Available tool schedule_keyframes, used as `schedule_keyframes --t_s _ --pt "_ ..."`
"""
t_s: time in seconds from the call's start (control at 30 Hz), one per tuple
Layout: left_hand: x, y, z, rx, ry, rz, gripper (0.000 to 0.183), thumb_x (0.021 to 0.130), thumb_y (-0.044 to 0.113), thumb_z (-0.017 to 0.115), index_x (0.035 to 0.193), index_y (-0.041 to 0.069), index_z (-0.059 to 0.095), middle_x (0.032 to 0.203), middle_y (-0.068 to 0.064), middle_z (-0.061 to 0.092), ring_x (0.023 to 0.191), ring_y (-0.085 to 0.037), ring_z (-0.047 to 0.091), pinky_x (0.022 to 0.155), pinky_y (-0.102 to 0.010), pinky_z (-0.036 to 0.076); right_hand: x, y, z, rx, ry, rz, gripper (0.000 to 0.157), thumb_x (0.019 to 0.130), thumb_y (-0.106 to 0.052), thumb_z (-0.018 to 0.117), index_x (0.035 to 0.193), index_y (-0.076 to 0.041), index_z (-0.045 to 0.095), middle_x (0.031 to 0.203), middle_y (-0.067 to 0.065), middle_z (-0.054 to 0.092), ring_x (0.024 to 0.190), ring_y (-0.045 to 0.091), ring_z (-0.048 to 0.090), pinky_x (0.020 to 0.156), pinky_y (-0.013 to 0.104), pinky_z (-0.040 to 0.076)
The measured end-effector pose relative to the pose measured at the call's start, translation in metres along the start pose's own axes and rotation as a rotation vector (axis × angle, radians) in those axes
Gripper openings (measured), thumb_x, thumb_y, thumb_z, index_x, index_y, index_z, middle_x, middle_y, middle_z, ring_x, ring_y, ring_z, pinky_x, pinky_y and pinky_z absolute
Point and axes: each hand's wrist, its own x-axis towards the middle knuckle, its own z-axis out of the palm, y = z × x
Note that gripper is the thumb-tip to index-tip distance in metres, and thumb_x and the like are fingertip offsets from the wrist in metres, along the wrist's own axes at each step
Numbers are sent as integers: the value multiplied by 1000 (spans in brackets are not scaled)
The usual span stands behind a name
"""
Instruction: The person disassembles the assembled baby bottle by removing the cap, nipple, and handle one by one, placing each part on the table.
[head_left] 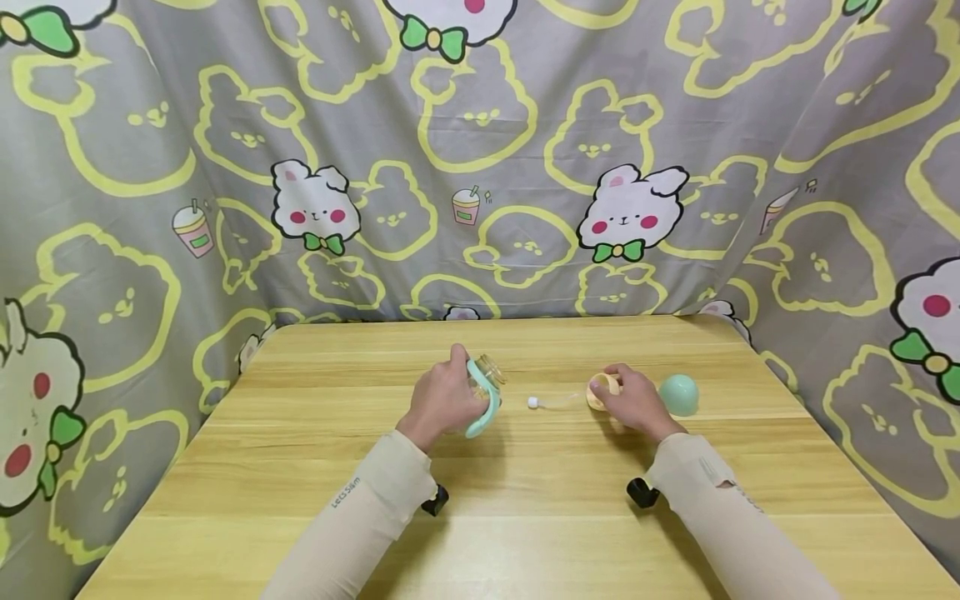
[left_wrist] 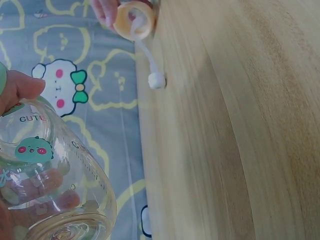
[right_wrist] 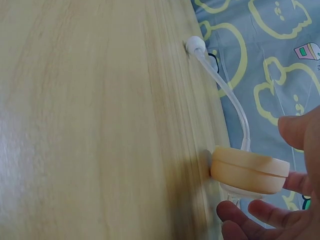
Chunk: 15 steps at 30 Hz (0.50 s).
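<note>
My left hand (head_left: 446, 398) grips a clear baby bottle (left_wrist: 75, 165), with a dinosaur print, by its body and mint handle (head_left: 491, 410). The bottle leans, its uncapped mouth (head_left: 491, 369) towards the right. To the right, my right hand (head_left: 628, 398) holds a peach bottle collar (right_wrist: 250, 170) on its side at the tabletop, thumb on one side and fingers on the other. From the collar a clear straw (right_wrist: 232, 95) runs left to a white weighted end (head_left: 533, 402) on the table. Just right of that hand sits a mint dome cap (head_left: 679, 394).
The wooden table (head_left: 525, 533) reaches back to a grey curtain (head_left: 480, 167) printed with cartoon bunnies. A black wrist-camera mount (head_left: 435, 501) shows beneath the left cuff, and another black mount (head_left: 642, 492) beneath the right.
</note>
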Motion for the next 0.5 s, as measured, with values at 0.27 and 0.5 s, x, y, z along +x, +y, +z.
schedule_keyframes --t_s 0.27,0.5 --pt "-1 1 -1 6 2 3 50 70 34 72 101 9 41 60 -3 52 46 -16 48 42 -29 38 1 2 -2 -10 3 5 60 98 -43 50 135 4 45 127 34 50 117 49 48 92 58 40" --pt "-1 1 -2 17 11 11 49 71 33 71 100 9 41 59 -2 51 45 -16 47 42 -30 37 1 0 -8 -16 12 1 59 98 -40 52 135 6 44 126 36 50 115 50 49 90 57 42"
